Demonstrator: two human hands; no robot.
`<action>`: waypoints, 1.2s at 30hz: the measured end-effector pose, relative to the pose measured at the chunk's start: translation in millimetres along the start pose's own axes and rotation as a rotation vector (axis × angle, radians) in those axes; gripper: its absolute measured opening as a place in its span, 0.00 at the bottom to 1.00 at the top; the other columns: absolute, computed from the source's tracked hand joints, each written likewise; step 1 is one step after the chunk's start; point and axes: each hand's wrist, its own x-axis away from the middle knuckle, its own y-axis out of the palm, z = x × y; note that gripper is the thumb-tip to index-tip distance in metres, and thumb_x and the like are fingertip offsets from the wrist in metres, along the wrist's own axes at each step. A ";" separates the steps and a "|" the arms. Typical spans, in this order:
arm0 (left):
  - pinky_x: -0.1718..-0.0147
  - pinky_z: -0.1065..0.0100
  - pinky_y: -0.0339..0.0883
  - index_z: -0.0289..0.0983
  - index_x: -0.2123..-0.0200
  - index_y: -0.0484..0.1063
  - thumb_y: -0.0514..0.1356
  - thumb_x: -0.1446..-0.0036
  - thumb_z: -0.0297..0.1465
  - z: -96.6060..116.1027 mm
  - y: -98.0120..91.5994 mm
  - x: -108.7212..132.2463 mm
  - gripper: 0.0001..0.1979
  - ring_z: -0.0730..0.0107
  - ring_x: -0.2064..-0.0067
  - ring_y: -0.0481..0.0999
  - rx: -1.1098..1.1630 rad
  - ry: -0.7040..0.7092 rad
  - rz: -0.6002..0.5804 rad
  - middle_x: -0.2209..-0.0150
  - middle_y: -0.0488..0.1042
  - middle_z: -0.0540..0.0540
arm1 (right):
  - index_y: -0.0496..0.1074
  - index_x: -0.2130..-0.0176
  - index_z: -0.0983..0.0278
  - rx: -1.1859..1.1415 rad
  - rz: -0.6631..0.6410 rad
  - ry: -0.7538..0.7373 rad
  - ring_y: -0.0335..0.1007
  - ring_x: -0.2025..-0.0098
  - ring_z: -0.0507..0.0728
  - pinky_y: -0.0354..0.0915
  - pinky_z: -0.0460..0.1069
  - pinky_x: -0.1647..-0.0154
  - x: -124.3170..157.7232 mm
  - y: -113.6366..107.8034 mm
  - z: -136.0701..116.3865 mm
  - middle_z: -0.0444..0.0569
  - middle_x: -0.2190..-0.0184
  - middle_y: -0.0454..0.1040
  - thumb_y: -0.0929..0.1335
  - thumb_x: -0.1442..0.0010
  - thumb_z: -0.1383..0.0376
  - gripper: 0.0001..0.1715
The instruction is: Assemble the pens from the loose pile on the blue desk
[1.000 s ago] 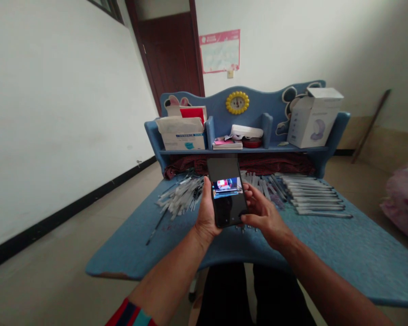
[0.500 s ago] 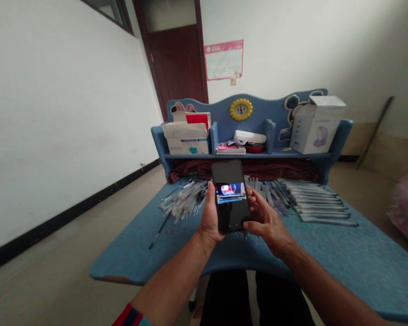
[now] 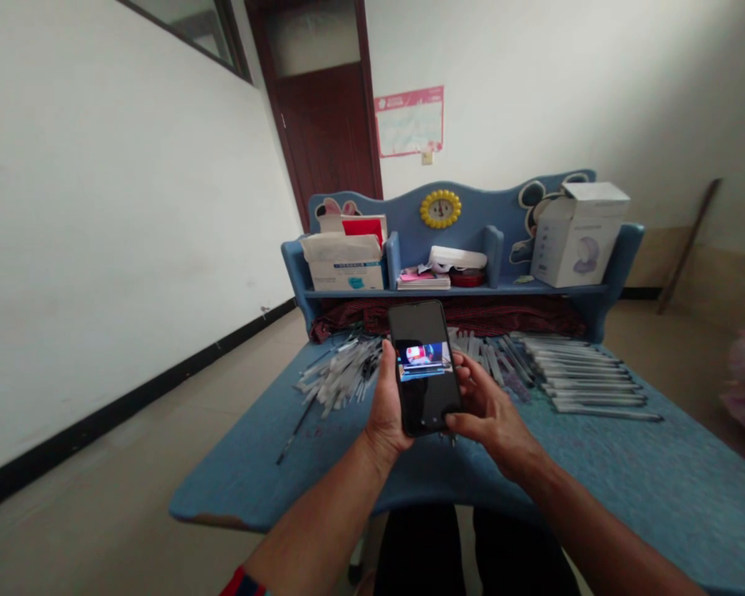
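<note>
A black smartphone (image 3: 427,397) is held upright above the desk's front part, its screen lit with a picture across the middle. My left hand (image 3: 387,401) wraps its left edge, the thumb lying along the side and the other fingers hidden behind. On the opposite edge, my right hand (image 3: 490,410) grips the lower right, its thumb at the bottom corner and its fingers curled at the side. Behind the phone lie a loose heap of clear pen parts (image 3: 338,377) on the left and a row of pens (image 3: 587,377) on the right.
The blue desk (image 3: 236,472) carries a shelf with a mask box (image 3: 348,269), a white carton (image 3: 577,240) and a yellow flower-shaped clock (image 3: 440,209). Dark red checked cloth (image 3: 509,316) lies under the shelf. A single thin pen piece (image 3: 295,434) points toward the front left.
The whole view has shifted slightly, so the desk and shelf appear a little lower. Both hands keep their hold on the smartphone, and its screen picture looks nearly the same.
</note>
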 end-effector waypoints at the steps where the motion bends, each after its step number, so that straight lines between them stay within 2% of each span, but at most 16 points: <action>1: 0.55 0.52 0.67 0.24 0.51 0.70 0.43 0.43 0.57 0.0 -0.3 -0.1 0.41 0.48 0.57 0.77 0.000 -0.001 -0.002 0.60 0.77 0.30 | 0.60 0.45 0.55 -0.003 -0.005 0.000 0.66 0.59 0.54 0.65 0.49 0.59 -0.3 0.4 0.0 0.45 0.58 0.67 0.72 0.58 0.71 0.42; 5: 0.55 0.49 0.67 0.25 0.50 0.69 0.43 0.42 0.56 -0.5 -0.3 0.5 0.40 0.47 0.57 0.77 -0.005 0.035 0.001 0.60 0.77 0.30 | 0.61 0.45 0.55 -0.012 -0.009 -0.002 0.66 0.60 0.54 0.65 0.48 0.62 -1.1 1.0 0.7 0.44 0.59 0.67 0.72 0.58 0.71 0.42; 10: 0.55 0.47 0.67 0.24 0.50 0.69 0.44 0.43 0.56 -1.5 1.2 1.4 0.39 0.46 0.57 0.77 -0.008 0.058 0.002 0.61 0.77 0.29 | 0.61 0.45 0.55 0.008 0.001 -0.003 0.66 0.60 0.55 0.65 0.49 0.59 -1.2 -0.3 1.9 0.44 0.61 0.68 0.72 0.58 0.73 0.42; 23: 0.55 0.50 0.68 0.26 0.51 0.70 0.48 0.43 0.54 -3.1 -2.1 -0.8 0.36 0.48 0.57 0.77 0.000 0.074 0.019 0.60 0.77 0.32 | 0.62 0.47 0.54 0.023 0.055 0.023 0.65 0.60 0.54 0.64 0.51 0.56 0.3 0.7 -0.3 0.43 0.60 0.67 0.71 0.60 0.72 0.41; 36: 0.55 0.49 0.67 0.24 0.50 0.70 0.44 0.42 0.55 -5.8 -0.2 -0.9 0.39 0.48 0.58 0.77 -0.008 0.074 -0.019 0.62 0.77 0.30 | 0.63 0.47 0.56 0.003 0.122 0.031 0.66 0.58 0.56 0.65 0.52 0.56 -1.6 1.5 1.6 0.45 0.59 0.68 0.73 0.58 0.69 0.38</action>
